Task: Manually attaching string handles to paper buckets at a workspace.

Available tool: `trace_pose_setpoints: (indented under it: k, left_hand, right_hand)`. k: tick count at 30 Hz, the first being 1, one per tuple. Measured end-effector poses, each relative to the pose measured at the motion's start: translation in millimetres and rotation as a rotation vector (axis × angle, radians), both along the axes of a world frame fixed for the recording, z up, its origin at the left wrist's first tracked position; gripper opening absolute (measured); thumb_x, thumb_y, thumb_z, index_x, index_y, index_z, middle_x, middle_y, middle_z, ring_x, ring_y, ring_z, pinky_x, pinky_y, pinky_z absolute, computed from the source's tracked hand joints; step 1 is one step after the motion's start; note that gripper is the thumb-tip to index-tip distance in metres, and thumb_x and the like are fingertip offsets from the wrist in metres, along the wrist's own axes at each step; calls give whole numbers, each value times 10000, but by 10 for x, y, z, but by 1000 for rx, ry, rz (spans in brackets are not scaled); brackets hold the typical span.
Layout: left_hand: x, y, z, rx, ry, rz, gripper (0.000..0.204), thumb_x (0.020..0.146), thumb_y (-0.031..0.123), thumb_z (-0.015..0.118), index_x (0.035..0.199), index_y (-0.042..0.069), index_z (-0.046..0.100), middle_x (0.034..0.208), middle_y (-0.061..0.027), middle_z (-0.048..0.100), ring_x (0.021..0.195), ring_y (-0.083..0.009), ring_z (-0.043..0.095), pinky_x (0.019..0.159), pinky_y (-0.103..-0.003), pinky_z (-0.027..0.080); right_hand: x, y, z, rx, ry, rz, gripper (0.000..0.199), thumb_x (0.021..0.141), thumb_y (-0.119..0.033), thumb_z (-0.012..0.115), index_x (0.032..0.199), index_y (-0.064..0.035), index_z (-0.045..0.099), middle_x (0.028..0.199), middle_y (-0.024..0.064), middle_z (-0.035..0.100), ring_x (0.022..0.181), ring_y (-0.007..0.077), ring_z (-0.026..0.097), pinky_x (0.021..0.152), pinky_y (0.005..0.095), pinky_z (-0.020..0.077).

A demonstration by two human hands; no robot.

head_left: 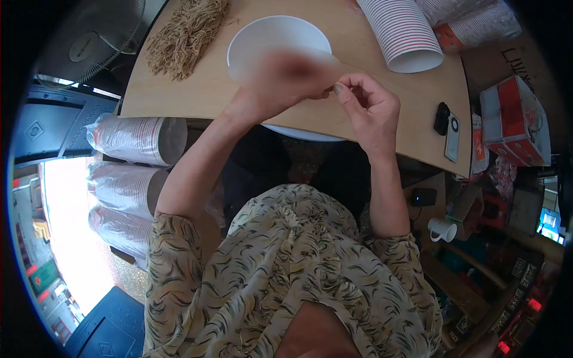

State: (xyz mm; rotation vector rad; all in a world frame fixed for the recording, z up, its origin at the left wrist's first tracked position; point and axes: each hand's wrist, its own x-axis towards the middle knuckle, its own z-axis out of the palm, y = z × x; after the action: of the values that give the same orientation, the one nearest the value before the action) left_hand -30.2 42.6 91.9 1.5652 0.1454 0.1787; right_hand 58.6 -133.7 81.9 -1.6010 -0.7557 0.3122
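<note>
My left hand [286, 74] is over the near side of a round white bowl [279, 25] on the table. A blur covers most of this hand, so its fingers and anything in them cannot be made out. Close on its right, my right hand [375, 110] is closed in a pinch, thumb against forefinger. What it pinches, if anything, is too small to name. A tangled bundle of tan cords [185, 39] lies on the table at the far left. Below the table's near edge, between my forearms, shows the curved rim of another white thing [304, 133].
Nested paper tubs [401, 31] lie at the table's far right. On its right edge are a phone [452, 138] and a small black object [441, 118]. Plastic-wrapped tub stacks [128, 188] lie at my left. A white mug [441, 230] and a red-white carton [516, 122] are at my right.
</note>
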Motion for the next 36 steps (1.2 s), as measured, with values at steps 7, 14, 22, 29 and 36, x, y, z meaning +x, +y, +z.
trace_pose_setpoints:
  k: [7, 14, 22, 29, 36]
  left_hand:
    - [-40, -32, -33, 46, -23, 7, 216, 895, 62, 755, 1083, -34, 707, 931, -66, 742, 870, -104, 704, 782, -228, 575]
    - [-44, -26, -42, 64, -39, -12, 180, 905, 60, 744, 1062, -25, 723, 924, -70, 744, 856, -107, 705, 776, -230, 577]
    - [-58, 6, 4, -45, -22, -50, 176, 916, 77, 735, 1065, -15, 724, 915, -66, 745, 842, -109, 707, 770, -238, 577]
    - [-70, 17, -11, -17, -8, -74, 182, 914, 72, 736, 1068, -21, 711, 930, -70, 739, 864, -110, 703, 781, -242, 573]
    - [-88, -19, -1, -2, -41, -14, 116, 858, 13, 752, 957, -42, 723, 862, -67, 739, 806, -99, 696, 742, -240, 578]
  right_hand:
    - [90, -35, -19, 37, 286, 43, 148, 907, -107, 737, 960, 31, 730, 823, 5, 692, 739, 43, 599, 658, 193, 467]
    - [54, -44, -13, 36, 287, 38, 197, 936, -122, 717, 1023, 54, 704, 801, 21, 655, 577, 18, 440, 503, 186, 311]
    - [93, -64, 27, 120, 426, 62, 223, 1004, -149, 618, 1115, 38, 666, 759, 0, 601, 568, 16, 446, 485, 168, 299]
    - [75, -40, 11, 100, 480, 180, 233, 966, -176, 683, 1091, 21, 670, 715, -25, 597, 603, 28, 512, 481, 168, 330]
    - [23, -53, 45, 45, 417, 193, 198, 963, -144, 688, 1053, 30, 658, 725, -15, 615, 603, 36, 504, 530, 173, 389]
